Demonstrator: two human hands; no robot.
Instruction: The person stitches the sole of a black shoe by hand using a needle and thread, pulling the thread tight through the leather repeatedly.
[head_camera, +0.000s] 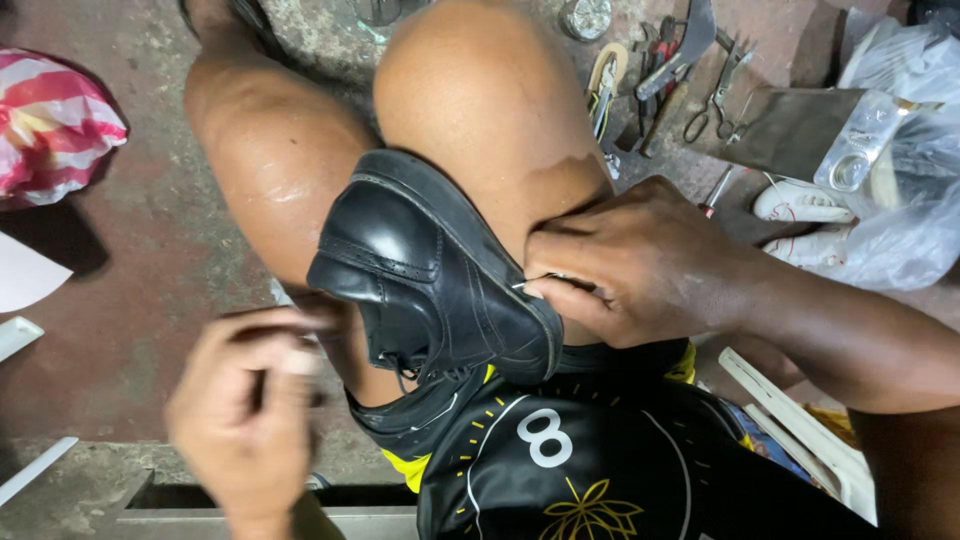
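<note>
Pinching something thin at the sole edge, my right hand (640, 265) steadies the black shoe (435, 270), wedged between my knees mid-frame. It looks stiff, glossy, likely slippery; the sole rim seems the firmest hold. My left hand (250, 410), lower left, is blurred; I cannot tell its grip. Scissors (718, 95) and pliers (660, 60) lie upper right, a striped bag (50, 125) upper left.

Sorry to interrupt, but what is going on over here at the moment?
A seated person has a black leather shoe wedged between bare knees. The right hand pinches something thin, seemingly a needle, at the shoe's side near the sole. The left hand is blurred beside the shoe, and whether it holds anything is unclear. Scissors and other hand tools lie on the floor beyond the knees.
</note>
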